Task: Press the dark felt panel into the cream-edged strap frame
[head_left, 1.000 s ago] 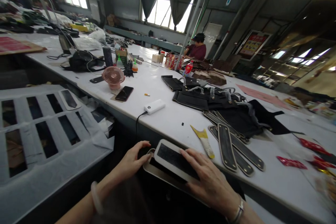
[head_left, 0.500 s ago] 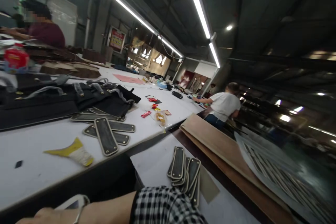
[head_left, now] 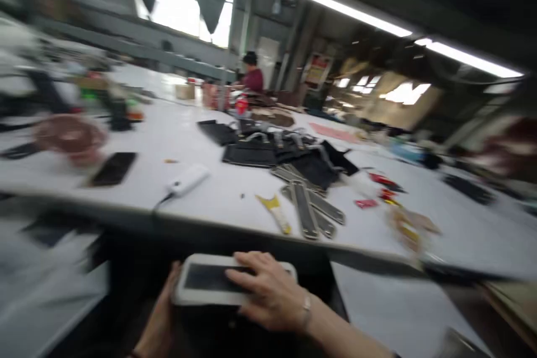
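Note:
A dark box-like object with a pale rim (head_left: 184, 292) and a dark strip across its top is at the bottom centre. My left hand (head_left: 163, 313) is against its left side, fingers partly hidden. Over the top lies my right hand (head_left: 268, 291), fingers spread apart, with a bracelet at the wrist. Beyond them on the white table (head_left: 230, 207) are a yellow and white tube (head_left: 276, 213) and several dark strips with pale edging (head_left: 304, 210). Motion blurs the picture.
Dark bags (head_left: 251, 154) lie behind the strips. Left are a white device (head_left: 188, 180) with a cable, a phone (head_left: 114, 169) and a pink basket (head_left: 69, 134). Red packets (head_left: 366, 203) lie right. A person (head_left: 253, 75) is at the far side.
The view has swung left. Both hands now show at the pale-rimmed object; before, only one forearm and part of a hand showed at the bottom left.

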`<state>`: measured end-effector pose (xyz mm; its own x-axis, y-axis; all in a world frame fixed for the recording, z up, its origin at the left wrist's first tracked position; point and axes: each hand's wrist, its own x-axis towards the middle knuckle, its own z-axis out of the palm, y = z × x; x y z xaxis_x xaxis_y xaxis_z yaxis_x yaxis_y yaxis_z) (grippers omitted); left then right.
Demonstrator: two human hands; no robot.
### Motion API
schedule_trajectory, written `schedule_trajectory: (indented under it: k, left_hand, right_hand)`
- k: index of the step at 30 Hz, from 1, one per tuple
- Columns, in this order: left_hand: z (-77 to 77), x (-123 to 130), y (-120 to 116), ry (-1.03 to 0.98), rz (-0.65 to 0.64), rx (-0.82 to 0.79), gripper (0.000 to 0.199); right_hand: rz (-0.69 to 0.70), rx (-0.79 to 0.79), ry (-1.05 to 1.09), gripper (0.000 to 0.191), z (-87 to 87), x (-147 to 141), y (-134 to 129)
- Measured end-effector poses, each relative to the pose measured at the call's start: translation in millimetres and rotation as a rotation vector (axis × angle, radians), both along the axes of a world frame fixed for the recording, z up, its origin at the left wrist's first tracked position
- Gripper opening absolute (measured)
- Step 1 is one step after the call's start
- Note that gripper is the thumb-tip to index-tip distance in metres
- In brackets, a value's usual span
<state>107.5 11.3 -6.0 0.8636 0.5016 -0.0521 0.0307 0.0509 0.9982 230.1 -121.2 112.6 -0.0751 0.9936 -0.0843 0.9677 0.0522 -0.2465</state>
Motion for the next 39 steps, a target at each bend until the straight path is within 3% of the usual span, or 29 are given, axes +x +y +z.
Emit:
schedule_trajectory:
  k: [2, 4, 7, 11, 19, 26, 33, 39]
  left_hand:
    - [-5.7, -39.0, 13.2, 0.026, 0.289, -0.287, 0.073]
    - [-8.6, -52.4, 17.4, -0.033, 0.457, -0.517, 0.063]
    - [-8.5, -45.2, 16.1, -0.135, 0.520, -0.701, 0.056]
    - [-5.0, -36.8, 10.9, -0.208, 0.504, -0.845, 0.052]
    - [-1.4, -40.9, 13.8, -0.189, 0.489, -0.938, 0.050]
    - [3.2, -40.9, 13.5, -0.156, 0.496, -0.904, 0.054]
    - [3.9, -41.0, 14.7, -0.152, 0.481, -0.883, 0.055]
    - [0.4, -42.8, 15.3, -0.144, 0.467, -0.876, 0.055]
  right_hand:
    - [-0.040, -0.039, 0.025, 0.060, -10.9, 11.7, 4.5]
    - [0.028, -0.016, 0.016, 0.060, -23.0, 24.1, 10.9]
    - [0.165, 0.061, -0.055, 0.059, -30.0, 33.5, 13.6]
    - [0.305, 0.123, -0.169, 0.058, -21.5, 34.9, 16.4]
    - [0.408, 0.064, -0.229, 0.049, -1.4, 33.8, 25.6]
    - [0.312, -0.093, -0.213, 0.050, -7.6, 34.4, 31.2]
    - [0.175, 0.109, -0.125, 0.032, -27.0, 29.4, 27.4]
    - [0.107, 0.226, -0.170, 0.042, -39.0, 17.0, 28.0]
